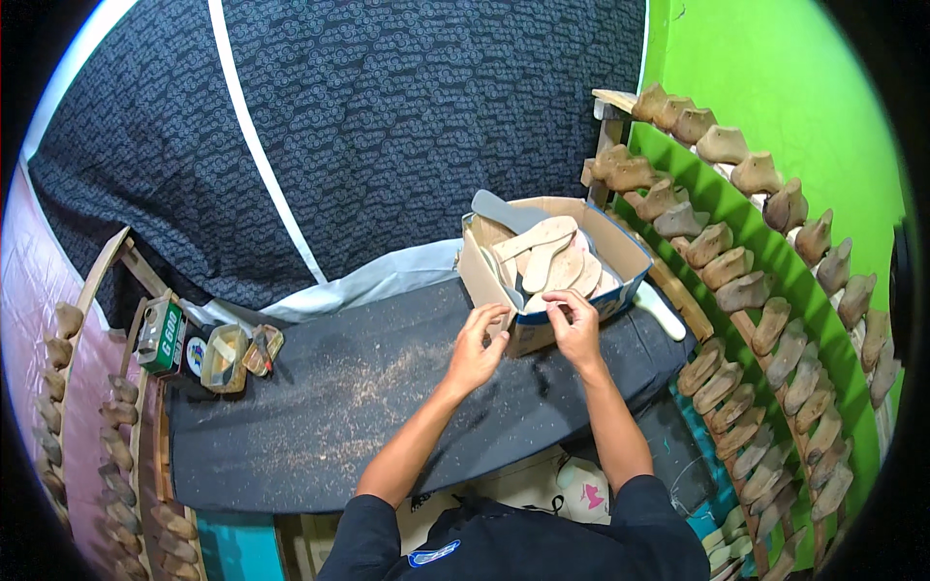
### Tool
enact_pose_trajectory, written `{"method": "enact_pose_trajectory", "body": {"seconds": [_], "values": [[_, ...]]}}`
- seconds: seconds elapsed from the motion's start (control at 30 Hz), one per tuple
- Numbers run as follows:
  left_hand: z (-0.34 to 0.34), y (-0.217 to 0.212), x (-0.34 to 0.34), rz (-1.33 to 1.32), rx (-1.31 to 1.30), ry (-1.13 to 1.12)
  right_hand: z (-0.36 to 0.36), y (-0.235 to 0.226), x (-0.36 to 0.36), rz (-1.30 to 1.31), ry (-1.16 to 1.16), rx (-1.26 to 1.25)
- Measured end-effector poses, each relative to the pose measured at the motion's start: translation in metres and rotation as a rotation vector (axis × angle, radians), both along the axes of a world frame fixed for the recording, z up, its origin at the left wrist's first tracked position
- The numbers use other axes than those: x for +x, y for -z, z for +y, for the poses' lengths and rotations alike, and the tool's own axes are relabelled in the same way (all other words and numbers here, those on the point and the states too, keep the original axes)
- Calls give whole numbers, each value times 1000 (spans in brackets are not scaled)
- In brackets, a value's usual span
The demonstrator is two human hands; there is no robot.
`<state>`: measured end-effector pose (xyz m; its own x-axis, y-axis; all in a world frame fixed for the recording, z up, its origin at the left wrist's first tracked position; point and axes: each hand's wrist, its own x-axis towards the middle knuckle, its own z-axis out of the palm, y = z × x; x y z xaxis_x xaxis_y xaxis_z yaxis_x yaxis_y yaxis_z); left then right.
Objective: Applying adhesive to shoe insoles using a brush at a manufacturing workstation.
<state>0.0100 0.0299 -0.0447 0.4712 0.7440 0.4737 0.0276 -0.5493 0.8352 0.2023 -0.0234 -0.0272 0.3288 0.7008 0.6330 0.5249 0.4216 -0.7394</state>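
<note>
A cardboard box point(620, 237) with a blue lower edge stands at the right end of the dark-covered table. Inside it lie several beige insole-shaped pieces point(545, 259), and a grey one point(504, 212) leans over its back left corner. My left hand point(475, 351) is at the box's front left corner, thumb and fingers apart, with nothing seen between them. Above the box's front edge, my right hand point(578, 332) has its thumb and fingertips drawn together in a pinch. Whatever is between those fingertips is too small to make out.
Wood shavings point(339, 412) lie scattered over the dark table cover point(436, 315). At the left stand a green and white tin point(162, 336) and a plastic tub point(226, 358). A pale insole point(661, 312) lies right of the box. Racks of wooden shoe lasts point(728, 266) flank the table.
</note>
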Motion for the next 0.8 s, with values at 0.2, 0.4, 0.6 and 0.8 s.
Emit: {"method": "enact_pose_trajectory", "body": {"seconds": [0.2,0.4,0.6,0.8], "values": [[29,11,28,40,166,-89,43,-3,-12,-220,131,-157],[35,13,31,74,155,-123,50,-6,-14,-410,222,-440],[31,15,35,64,141,-147,50,-1,-10,-434,281,-480],[22,22,37,28,49,-152,55,7,0,-148,269,-245]]}}
